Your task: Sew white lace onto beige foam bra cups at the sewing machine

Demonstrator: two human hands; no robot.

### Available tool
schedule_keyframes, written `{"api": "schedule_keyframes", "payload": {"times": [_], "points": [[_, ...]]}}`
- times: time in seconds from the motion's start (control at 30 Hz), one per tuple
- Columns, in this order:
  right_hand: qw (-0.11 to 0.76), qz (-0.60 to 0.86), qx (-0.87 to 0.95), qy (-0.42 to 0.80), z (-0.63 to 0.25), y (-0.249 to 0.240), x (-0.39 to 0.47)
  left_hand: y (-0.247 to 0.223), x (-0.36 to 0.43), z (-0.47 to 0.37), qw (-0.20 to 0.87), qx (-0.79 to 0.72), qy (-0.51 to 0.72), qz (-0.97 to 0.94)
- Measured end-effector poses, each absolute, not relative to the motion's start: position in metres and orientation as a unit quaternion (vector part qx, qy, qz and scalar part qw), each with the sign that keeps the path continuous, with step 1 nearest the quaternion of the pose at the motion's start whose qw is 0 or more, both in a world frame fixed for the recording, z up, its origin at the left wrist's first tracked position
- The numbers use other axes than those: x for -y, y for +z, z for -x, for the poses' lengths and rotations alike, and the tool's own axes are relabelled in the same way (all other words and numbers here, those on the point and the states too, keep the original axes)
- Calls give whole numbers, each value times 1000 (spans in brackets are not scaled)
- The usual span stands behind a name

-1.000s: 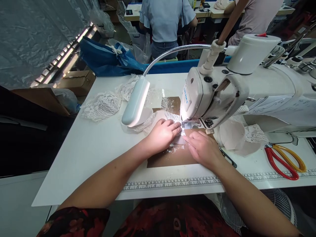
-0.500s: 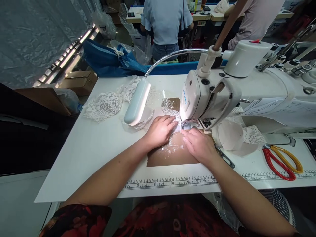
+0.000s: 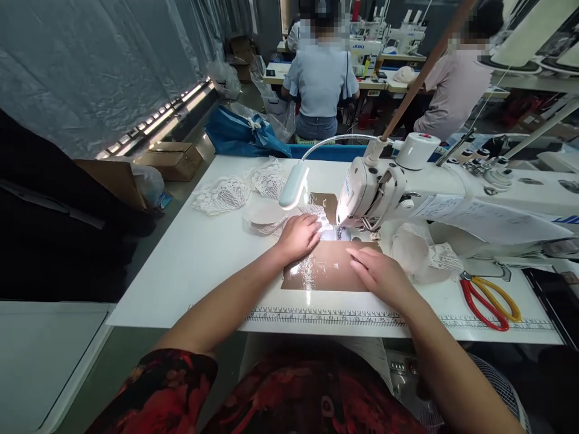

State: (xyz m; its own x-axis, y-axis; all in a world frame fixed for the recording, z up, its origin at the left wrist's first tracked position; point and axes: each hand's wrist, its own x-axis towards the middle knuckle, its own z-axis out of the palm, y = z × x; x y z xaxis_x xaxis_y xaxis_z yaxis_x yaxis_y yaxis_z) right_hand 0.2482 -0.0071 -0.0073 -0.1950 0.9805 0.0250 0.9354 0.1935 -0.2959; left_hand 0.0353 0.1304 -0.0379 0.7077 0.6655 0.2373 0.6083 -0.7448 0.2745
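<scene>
My left hand (image 3: 298, 239) rests on the white lace fabric (image 3: 316, 212) just left of the needle area, its fingers bent over the cloth's edge. My right hand (image 3: 377, 269) lies over the right part of the brown taped sheet (image 3: 335, 274), fingers stretched out and nothing visible in them. The white sewing machine head (image 3: 359, 193) stands right behind the hands. More lace pieces (image 3: 224, 196) lie at the back left, under and beside the lamp (image 3: 294, 185). Cream cups with lace (image 3: 411, 250) sit right of the needle area.
Red and yellow scissors (image 3: 491, 301) lie at the right, behind the ruler strip (image 3: 325, 316) along the front edge. A dark flat object (image 3: 552, 301) is at the far right. Two seated people (image 3: 321, 78) work beyond a blue cloth (image 3: 246, 132).
The camera view has tilted up and widened. My right hand has moved back from the needle area to the right. My left hand stays by the lace, a little farther from the needle.
</scene>
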Motion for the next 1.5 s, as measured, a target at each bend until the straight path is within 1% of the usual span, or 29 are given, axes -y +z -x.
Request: {"api": "schedule_keyframes", "payload": {"times": [0.07, 0.13, 0.27, 0.3, 0.37, 0.43, 0.5, 0.57, 0.67, 0.83, 0.9, 0.97, 1.07, 1.17, 1.33, 1.43, 1.5], "points": [[85, 641, 758, 87, -262, -2, 25, -31, -128, -28, 108, -352, 154, -917], [70, 653, 754, 33, -277, -5, 41, -22, -119, -20, 147, -323, 142, -924], [10, 663, 747, -48, -297, -22, 54, -3, -88, -7, 361, -149, 77, -917], [-4, 664, 746, -55, -299, -26, 54, 0, -82, -5, 400, -131, 77, -904], [-20, 661, 747, -66, -301, -32, 53, 4, -77, -4, 424, -166, 114, -883], [-25, 657, 750, -78, -301, -35, 51, 4, -79, -6, 419, -238, 158, -862], [-28, 657, 748, -92, -301, -38, 48, 3, -87, -9, 422, -302, 159, -840], [-29, 662, 742, -103, -302, -40, 46, 0, -94, -14, 443, -344, 129, -818], [-3, 667, 737, -104, -304, -41, 45, -5, -100, -20, 477, -365, 101, -793], [106, 627, 761, -129, -309, -31, 55, -14, -101, -19, 545, -343, 128, -754], [145, 599, 775, -138, -305, -25, 60, -15, -101, -17, 576, -339, 121, -734], [186, 586, 780, -114, -298, -21, 61, -15, -101, -15, 608, -342, 109, -708], [232, 598, 768, -6, -280, -20, 54, -14, -98, -14, 654, -343, 109, -665], [243, 596, 756, 120, -261, -19, 38, -12, -96, -14, 690, -315, 112, -642], [272, 571, 722, 280, -241, -12, 10, -14, -94, -12, 705, -275, 109, -645], [294, 554, 694, 354, -234, -9, 0, -18, -94, -13, 714, -254, 108, -644], [293, 542, 690, 380, -229, -7, -3, -22, -95, -14, 713, -246, 102, -649]]}}
